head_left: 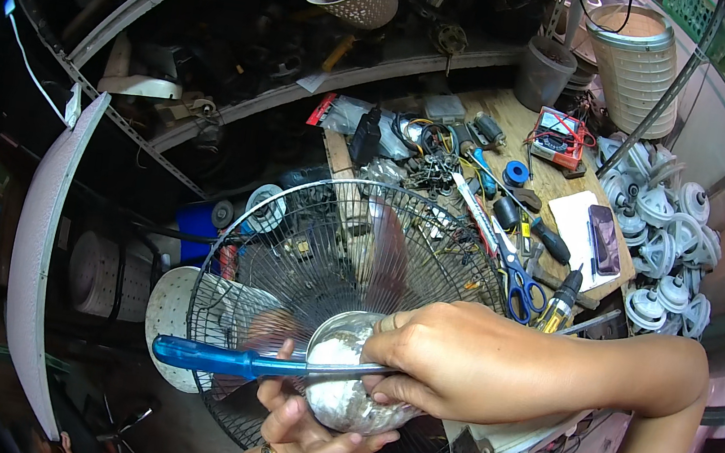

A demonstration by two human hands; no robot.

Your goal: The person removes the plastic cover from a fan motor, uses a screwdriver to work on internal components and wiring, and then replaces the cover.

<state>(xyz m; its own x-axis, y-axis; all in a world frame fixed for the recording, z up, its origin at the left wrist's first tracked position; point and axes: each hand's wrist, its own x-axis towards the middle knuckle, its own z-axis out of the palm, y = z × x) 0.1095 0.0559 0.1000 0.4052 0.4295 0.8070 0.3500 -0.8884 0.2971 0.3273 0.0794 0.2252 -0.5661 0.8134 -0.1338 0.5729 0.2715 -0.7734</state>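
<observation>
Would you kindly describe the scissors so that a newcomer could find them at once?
Start at the wooden workbench behind the wire fan guard. At its near edge, just above the right hand, lie the scissors. Their blue loop handles set them apart from the black-handled screwdrivers alongside.

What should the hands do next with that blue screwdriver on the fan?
Probably keep the left hand cupped under the silver motor housing while the right hand works the screwdriver, since its shaft lies across the housing behind the wire fan guard.
</observation>
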